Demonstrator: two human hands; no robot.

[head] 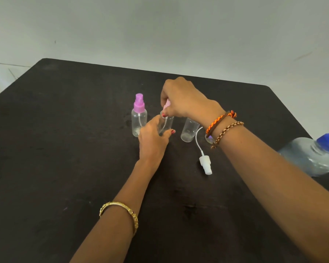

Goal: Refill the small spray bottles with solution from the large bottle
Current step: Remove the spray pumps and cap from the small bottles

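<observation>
A matt black worktop (pixel 65 149) with rounded corners fills the lower frame beneath a pale grey wall. Low in the left half, a gold bangle (pixel 120 215) circles the left forearm. Left of centre stands a small clear plastic spray bottle (pixel 139 120), cylindrical, upright, looking empty, capped with a glossy purple pump top and a thin dip tube inside. Just right of it, the left hand (pixel 153 141) curls around the body of a second clear bottle (pixel 166 123), thumb on its right side, holding it upright on the worktop. Above it, the right hand (pixel 180 99) pinches a pink spray cap (pixel 167 105) at that bottle's neck; the cap's tube hangs inside the bottle. Whether the cap is seated on the neck I cannot tell. Right of centre, a third clear bottle (pixel 189 130) stands open, partly behind the right wrist. Near it, a white pump cap (pixel 205 164) lies on its side, its curved tube arching toward the open bottle. Braided orange and brown bracelets (pixel 224 126) wrap the right wrist. At the right edge sits the large bottle (pixel 310 158), translucent, ribbed, blue-capped.
</observation>
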